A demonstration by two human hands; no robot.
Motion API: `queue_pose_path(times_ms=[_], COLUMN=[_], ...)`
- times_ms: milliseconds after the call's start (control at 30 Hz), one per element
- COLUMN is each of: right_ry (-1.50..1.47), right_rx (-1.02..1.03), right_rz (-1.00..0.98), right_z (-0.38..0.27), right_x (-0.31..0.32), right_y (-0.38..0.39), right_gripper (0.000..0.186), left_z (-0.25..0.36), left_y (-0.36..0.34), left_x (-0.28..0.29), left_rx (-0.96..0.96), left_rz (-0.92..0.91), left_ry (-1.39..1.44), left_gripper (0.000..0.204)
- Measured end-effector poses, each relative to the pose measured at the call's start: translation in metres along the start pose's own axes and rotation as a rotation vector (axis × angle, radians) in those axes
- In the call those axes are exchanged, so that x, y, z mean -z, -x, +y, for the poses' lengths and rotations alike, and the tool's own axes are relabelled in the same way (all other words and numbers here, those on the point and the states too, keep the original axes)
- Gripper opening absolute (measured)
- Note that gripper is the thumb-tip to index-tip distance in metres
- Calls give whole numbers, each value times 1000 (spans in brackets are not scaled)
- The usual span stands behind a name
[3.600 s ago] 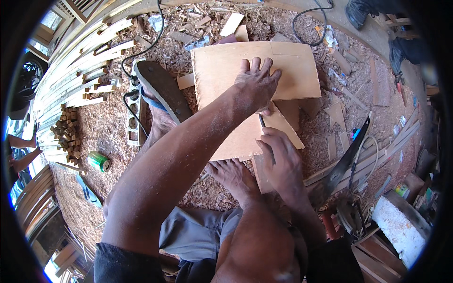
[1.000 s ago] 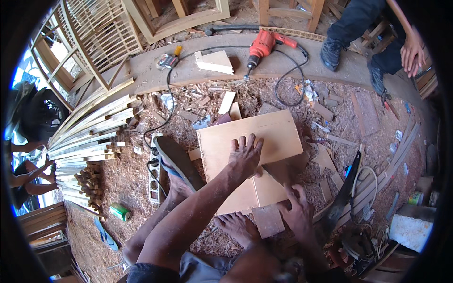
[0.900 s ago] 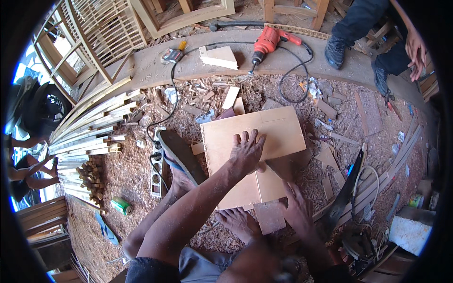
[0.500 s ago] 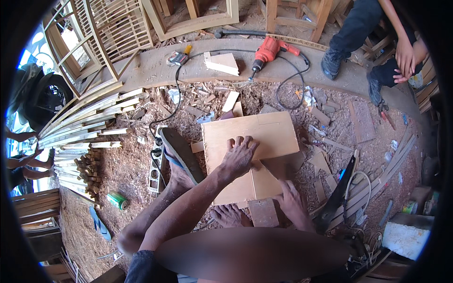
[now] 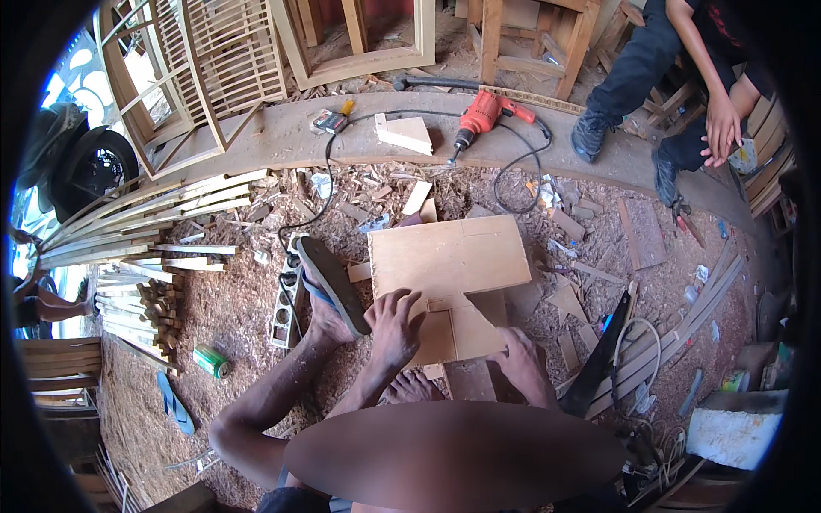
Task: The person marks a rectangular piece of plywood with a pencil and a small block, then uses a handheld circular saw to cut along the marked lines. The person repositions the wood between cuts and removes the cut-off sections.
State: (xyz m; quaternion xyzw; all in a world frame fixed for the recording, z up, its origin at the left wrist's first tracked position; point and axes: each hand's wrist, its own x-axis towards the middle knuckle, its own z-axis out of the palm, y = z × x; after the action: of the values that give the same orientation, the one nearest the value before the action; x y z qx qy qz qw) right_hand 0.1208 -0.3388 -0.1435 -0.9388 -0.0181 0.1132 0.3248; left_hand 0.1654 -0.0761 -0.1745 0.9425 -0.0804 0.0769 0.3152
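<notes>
A broad light-brown plywood board (image 5: pixel 449 252) lies low in front of me. Against its near edge sits a smaller plywood piece (image 5: pixel 472 329) with a slanted right side. My left hand (image 5: pixel 396 329) is at the board's near left corner, fingers apart and slightly bent, gripping nothing. My right hand (image 5: pixel 523 363) has its fingers closed at the right corner of the smaller piece; the palm side is hidden. Below that piece stands a wooden block (image 5: pixel 469 380), close to my bare foot (image 5: pixel 412 386).
A red power drill (image 5: pixel 483 115) and a wood offcut (image 5: pixel 404 134) rest on the far ledge. A power strip (image 5: pixel 286 299) lies beside my sandalled foot. Stacked wooden strips (image 5: pixel 141 295) are at left, a black handsaw (image 5: pixel 603 359) at right. Another person's hands (image 5: pixel 723 132) hang far right.
My left hand has lifted off the middle of the large board and come back toward me to its near left corner. My right hand stays at the smaller piece.
</notes>
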Motion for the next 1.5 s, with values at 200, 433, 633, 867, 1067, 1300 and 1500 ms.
queue_pose_path(times_ms=[200,433,633,867,1067,1300,1500], right_ry=[44,-55,-69,-42,31,-219,-110], right_rx=[-36,3,-49,-5,-16,57,97], right_rz=[20,80,37,25,30,-1,-24], right_z=[-2,7,10,4,1,17,37], right_x=[2,2,-3,-1,1,-5,-6], right_y=[2,3,3,-2,4,3,-7], right_gripper=[50,49,46,48,48,43,36], left_z=[-7,-9,-18,-19,-11,-18,-20], left_y=[61,115,125,99,97,101,104], left_x=[30,38,20,12,18,22,20], left_rx=[90,201,286,310,442,166,596], left_rz=[90,142,93,-77,-180,23,-288], left_ry=[26,68,230,333,333,256,639], left_gripper=[41,43,68,96,90,85,54])
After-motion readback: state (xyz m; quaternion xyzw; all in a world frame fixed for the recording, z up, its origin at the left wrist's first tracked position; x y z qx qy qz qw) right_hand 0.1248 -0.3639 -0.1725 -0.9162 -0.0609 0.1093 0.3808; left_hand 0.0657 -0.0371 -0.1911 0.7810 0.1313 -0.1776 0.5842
